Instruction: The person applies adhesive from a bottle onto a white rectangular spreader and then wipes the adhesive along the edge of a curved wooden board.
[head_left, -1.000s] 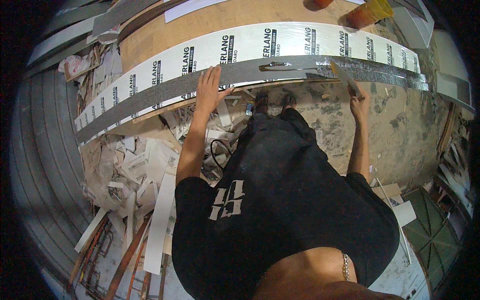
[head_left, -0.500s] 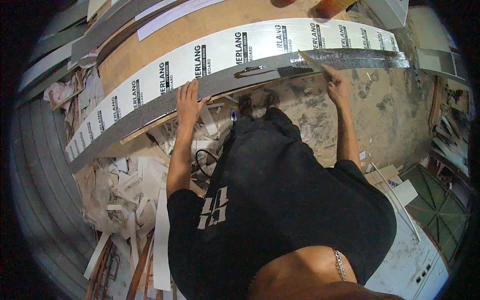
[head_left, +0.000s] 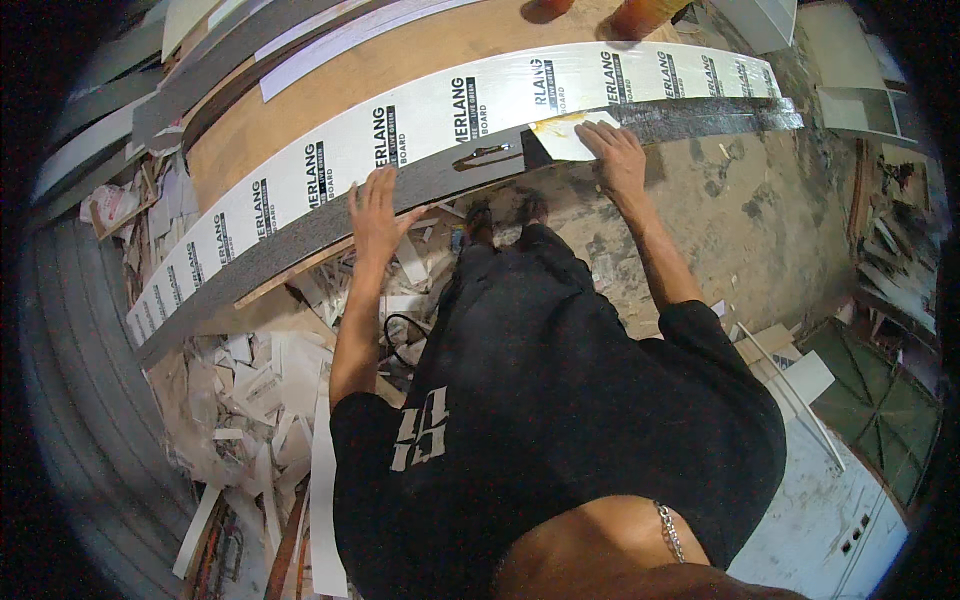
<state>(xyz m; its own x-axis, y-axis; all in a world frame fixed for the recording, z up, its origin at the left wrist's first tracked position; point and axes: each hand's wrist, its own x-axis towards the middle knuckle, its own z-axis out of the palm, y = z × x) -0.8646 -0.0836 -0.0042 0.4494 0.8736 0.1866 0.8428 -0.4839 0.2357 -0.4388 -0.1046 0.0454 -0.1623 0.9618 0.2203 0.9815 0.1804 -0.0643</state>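
Observation:
A long white printed board point(head_left: 344, 140) lies across the bench, with a narrow dark grey strip point(head_left: 290, 232) along its near side. My left hand point(head_left: 374, 215) rests on the grey strip left of the middle, fingers spread, holding nothing. A glossy brownish glue puddle point(head_left: 488, 156) sits on the strip between my hands. My right hand point(head_left: 617, 158) grips a flat white spreader card point(head_left: 563, 138) with yellow stains, its lower edge against the strip just right of the puddle. Right of the card the strip looks wet and shiny.
A tan board point(head_left: 235, 140) lies beyond the printed one, with orange-red containers point(head_left: 640, 18) at its far edge. Offcuts and scraps point(head_left: 265, 385) are heaped below on the left. A pale panel point(head_left: 830, 530) and a thin white rod point(head_left: 790, 395) are at right.
My right hand has swept the card leftward along the strip toward the puddle, and the card now shows its flat face. My left hand stays on the strip.

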